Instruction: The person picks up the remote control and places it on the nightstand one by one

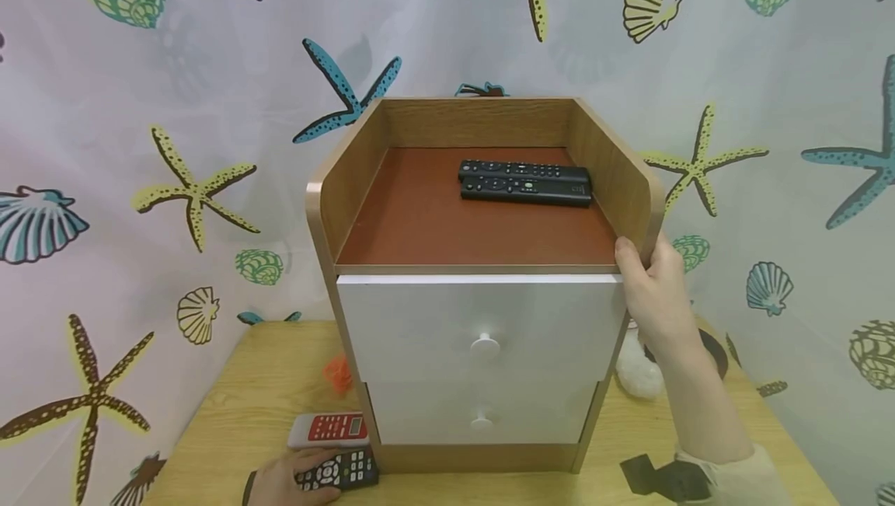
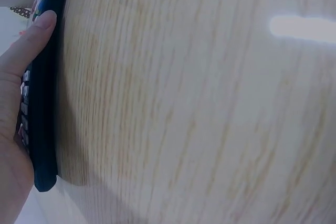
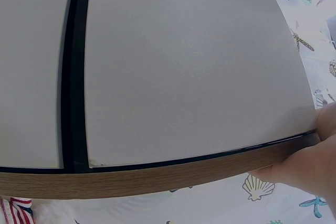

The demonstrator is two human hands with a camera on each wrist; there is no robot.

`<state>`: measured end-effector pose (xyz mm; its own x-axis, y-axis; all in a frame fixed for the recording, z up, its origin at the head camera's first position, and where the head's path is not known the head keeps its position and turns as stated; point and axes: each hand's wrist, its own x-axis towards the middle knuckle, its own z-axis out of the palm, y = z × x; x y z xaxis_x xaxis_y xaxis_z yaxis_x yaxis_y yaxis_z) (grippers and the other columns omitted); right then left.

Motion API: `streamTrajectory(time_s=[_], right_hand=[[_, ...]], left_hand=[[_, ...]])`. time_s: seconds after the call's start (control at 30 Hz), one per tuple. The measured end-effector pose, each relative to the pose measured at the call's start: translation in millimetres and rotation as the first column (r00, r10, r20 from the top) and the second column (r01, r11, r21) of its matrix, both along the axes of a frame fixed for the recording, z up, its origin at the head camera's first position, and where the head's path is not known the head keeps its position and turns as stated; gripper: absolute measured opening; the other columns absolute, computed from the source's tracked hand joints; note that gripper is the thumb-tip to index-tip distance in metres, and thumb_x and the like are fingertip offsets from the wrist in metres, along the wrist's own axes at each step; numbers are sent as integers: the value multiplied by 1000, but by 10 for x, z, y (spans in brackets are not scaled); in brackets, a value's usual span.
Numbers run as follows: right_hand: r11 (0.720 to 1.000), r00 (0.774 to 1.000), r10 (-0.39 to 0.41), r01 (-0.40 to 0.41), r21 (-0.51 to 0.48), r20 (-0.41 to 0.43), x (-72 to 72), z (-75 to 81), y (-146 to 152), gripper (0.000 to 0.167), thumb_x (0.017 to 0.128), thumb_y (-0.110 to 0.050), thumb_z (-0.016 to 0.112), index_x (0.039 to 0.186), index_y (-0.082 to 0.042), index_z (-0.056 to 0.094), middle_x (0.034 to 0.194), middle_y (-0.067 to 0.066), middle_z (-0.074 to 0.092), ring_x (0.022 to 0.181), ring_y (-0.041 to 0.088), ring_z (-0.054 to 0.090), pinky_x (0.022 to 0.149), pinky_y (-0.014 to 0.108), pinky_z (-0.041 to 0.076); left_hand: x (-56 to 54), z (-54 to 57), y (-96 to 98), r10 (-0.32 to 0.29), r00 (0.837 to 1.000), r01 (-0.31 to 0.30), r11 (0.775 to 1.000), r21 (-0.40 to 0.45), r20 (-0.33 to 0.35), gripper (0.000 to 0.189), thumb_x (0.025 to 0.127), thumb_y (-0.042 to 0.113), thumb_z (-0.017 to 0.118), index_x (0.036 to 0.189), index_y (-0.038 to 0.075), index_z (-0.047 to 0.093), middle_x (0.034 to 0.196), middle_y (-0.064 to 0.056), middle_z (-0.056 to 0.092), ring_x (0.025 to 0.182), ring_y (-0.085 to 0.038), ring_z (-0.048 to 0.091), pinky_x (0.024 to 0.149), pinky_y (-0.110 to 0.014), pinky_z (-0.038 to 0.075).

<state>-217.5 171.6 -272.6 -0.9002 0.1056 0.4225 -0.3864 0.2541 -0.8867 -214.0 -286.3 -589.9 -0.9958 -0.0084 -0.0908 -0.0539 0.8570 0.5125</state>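
A small wooden cabinet [image 1: 482, 393] with two white drawer fronts stands on the table [image 1: 238, 397]. My right hand [image 1: 653, 288] grips its right side panel by the front edge, thumb on the inner side, just above the upper drawer. In the right wrist view, the right hand [image 3: 307, 166] wraps the wood edge. Low at the cabinet's left foot, my left hand [image 1: 287, 479] holds a black remote control [image 1: 346, 469] with pale buttons. The left wrist view has the thumb lying across the button side of that remote control [image 2: 44, 103], close over the tabletop.
Two black remotes [image 1: 524, 191] lie side by side on the cabinet's brown top, inside its raised rim. A red-and-white calculator-like device [image 1: 329, 430] and an orange item [image 1: 339, 374] are left of the cabinet. A white fluffy thing [image 1: 638, 370] sits behind its right side.
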Motion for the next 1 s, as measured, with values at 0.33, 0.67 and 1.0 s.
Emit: streamTrajectory(time_s=[0.33, 0.67, 1.0], right_hand=[[1000, 1000, -20, 20, 23, 0, 3, 7, 10, 46, 98, -14, 38, 141, 1, 32, 142, 20, 41, 128, 30, 40, 109, 52, 29], [999, 999, -34, 34, 36, -1, -19, -10, 7, 43, 99, -16, 38, 138, 2, 36, 135, 18, 47, 119, 23, 44, 105, 43, 34], [999, 999, -38, 38, 27, -2, -18, -7, 7, 44, 98, -15, 39, 139, 3, 35, 138, 19, 45, 124, 27, 43, 108, 47, 31]], left_hand=[[17, 27, 28, 22, 1000, -22, 1000, 7, 11, 60, 55, 58, 81, 109, 34, 70, 116, 1, 68, 106, -28, 63, 88, -54, 47], [-26, -86, -78, 69, 988, -83, 991, 101, 138, 69, 52, 60, 81, 113, 32, 69, 116, -2, 68, 99, -19, 62, 79, -49, 51], [103, 371, -170, 52, 986, -67, 993, 95, 155, 70, 54, 58, 82, 116, 28, 68, 115, -10, 67, 95, -22, 62, 72, -40, 52]])
